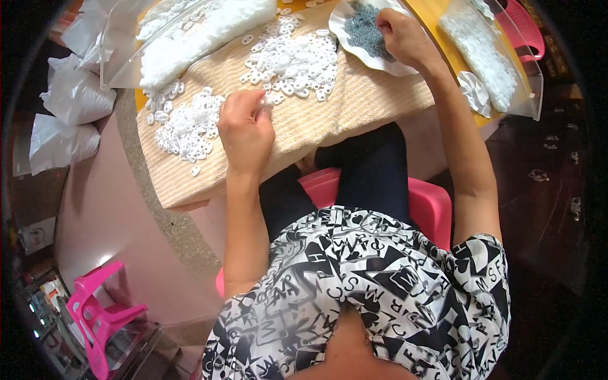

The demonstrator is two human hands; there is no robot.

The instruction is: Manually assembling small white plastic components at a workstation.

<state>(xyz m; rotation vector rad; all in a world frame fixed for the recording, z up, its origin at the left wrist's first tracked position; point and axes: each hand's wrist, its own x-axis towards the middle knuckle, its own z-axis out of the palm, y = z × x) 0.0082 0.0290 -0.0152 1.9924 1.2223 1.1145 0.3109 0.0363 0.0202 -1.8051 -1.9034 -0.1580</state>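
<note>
My left hand (246, 130) is closed above the striped cloth, fingertips pressed together. Whatever it pinches, if anything, is too small to make out. Just beyond its fingers spreads a pile of small white plastic pieces with holes (294, 63). A second heap of white pieces (190, 126) lies to its left. My right hand (405, 39) reaches to a white dish with a wavy rim (337, 31). Its fingers are pinched at the right side of many small grey metal parts (366, 28), perhaps springs. What sits in those fingers is hidden.
A beige striped cloth (361, 95) covers the work surface. Clear bins of white parts stand at the far left (190, 57) and far right (484, 63). Crumpled white paper (474, 94) lies by the right bin. White bags (76, 92) and a pink stool (101, 313) are at left.
</note>
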